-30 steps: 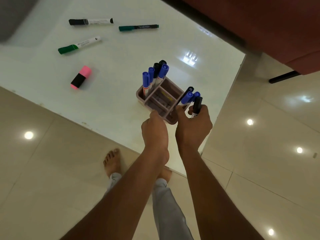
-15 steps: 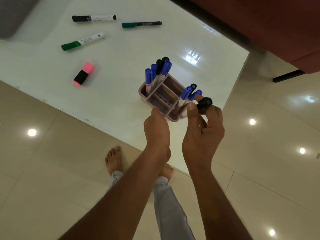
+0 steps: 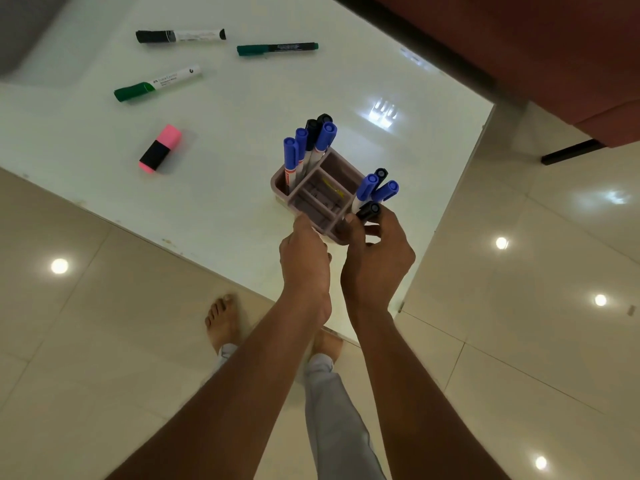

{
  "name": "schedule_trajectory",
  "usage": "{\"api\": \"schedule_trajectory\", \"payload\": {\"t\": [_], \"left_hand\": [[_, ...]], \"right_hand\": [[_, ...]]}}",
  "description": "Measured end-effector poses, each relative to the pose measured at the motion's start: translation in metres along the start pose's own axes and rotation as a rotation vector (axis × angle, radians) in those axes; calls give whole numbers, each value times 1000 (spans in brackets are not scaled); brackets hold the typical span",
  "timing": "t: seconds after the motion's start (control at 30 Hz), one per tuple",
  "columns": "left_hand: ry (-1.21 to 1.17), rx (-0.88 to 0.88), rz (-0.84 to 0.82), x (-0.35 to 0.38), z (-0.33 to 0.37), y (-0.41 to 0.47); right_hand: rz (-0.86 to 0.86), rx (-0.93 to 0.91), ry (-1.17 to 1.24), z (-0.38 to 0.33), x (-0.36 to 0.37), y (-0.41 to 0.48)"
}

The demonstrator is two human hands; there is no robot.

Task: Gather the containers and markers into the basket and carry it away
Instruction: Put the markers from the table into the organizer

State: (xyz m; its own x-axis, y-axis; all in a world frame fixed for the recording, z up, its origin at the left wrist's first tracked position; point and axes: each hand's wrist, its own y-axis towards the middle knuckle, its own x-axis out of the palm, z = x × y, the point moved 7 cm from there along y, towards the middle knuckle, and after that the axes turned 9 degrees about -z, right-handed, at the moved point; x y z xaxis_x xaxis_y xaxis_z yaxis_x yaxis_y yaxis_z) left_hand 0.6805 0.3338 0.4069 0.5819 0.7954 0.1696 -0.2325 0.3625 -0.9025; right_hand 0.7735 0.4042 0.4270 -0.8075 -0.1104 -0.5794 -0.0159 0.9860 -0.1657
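A mauve divided basket [image 3: 332, 174] stands near the front right corner of the white table [image 3: 225, 161]. Several blue and black markers stand in its far left compartment [image 3: 310, 143] and more in its near right one [image 3: 375, 187]. My left hand [image 3: 304, 258] grips the basket's near rim. My right hand [image 3: 375, 258] pinches a black-capped marker [image 3: 367, 211] at the near right compartment. On the table lie a pink highlighter [image 3: 160, 148], a green-capped white marker [image 3: 157, 83], a black-capped white marker [image 3: 180, 36] and a dark green marker [image 3: 277, 49].
The table's front edge runs diagonally just under my hands, with glossy beige floor tiles [image 3: 104, 341] below. My bare feet [image 3: 221, 320] stand by the edge. A dark red sofa [image 3: 536, 46] and its black leg [image 3: 571, 151] sit beyond the table at the right.
My right hand has lowered the black-capped marker towards the near right compartment beside the blue ones. My left hand has kept its grip on the basket rim.
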Motion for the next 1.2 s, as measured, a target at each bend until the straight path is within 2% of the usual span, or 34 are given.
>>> {"api": "schedule_trajectory", "payload": {"t": [0.2,0.33,0.4,0.57,0.7,0.8,0.87,1.0,1.07,1.2], "left_hand": [[28,41,-7,8,2,-4],[48,53,-7,12,6,-9],[37,53,8,11,10,-12],[-76,37,106,-22,30,-8],[-228,81,163,-69,72,14],[-246,113,205,-105,113,34],[-247,140,233,-125,140,46],[-174,155,247,-159,188,71],[-159,128,249,-171,207,84],[-140,75,232,-182,227,106]], "right_hand": [[-104,100,25,14,2,0],[-91,183,15,20,-10,-17],[-110,149,-27,13,-11,-28],[-273,-7,50,-29,25,-39],[-382,-125,67,-85,82,-22],[-433,-203,98,-137,135,-6],[-419,-132,93,-152,173,15],[-475,179,92,-155,256,58],[-501,73,-137,-172,285,76],[-709,-425,-756,-201,341,86]]}}
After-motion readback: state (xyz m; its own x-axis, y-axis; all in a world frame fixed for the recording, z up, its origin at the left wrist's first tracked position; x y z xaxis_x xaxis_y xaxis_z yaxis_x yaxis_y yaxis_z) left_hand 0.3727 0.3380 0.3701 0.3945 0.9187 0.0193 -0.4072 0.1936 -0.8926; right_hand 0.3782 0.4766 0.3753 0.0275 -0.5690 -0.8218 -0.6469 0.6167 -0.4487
